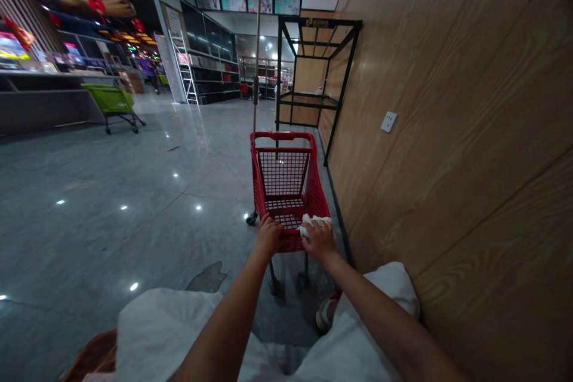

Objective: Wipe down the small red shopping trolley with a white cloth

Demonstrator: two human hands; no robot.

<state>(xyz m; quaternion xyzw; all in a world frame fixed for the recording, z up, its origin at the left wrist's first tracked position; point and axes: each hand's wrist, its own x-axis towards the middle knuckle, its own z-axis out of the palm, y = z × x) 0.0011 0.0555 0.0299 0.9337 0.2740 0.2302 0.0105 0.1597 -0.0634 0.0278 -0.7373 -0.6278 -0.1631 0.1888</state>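
A small red shopping cart (286,182) stands on the grey floor right in front of me, beside a wooden wall. My left hand (267,234) is closed around the near rim of the cart. My right hand (319,239) grips the same rim a little to the right, with a white cloth (313,222) bunched under its fingers. A thin metal pole (256,65) rises from the far end of the cart. The basket looks empty apart from the cloth.
The wooden wall (447,131) with a white socket (388,122) runs along the right. A black empty shelf frame (313,77) stands ahead against it. A green cart (111,101) and a ladder (188,77) are far left. A wet patch (206,277) marks the floor.
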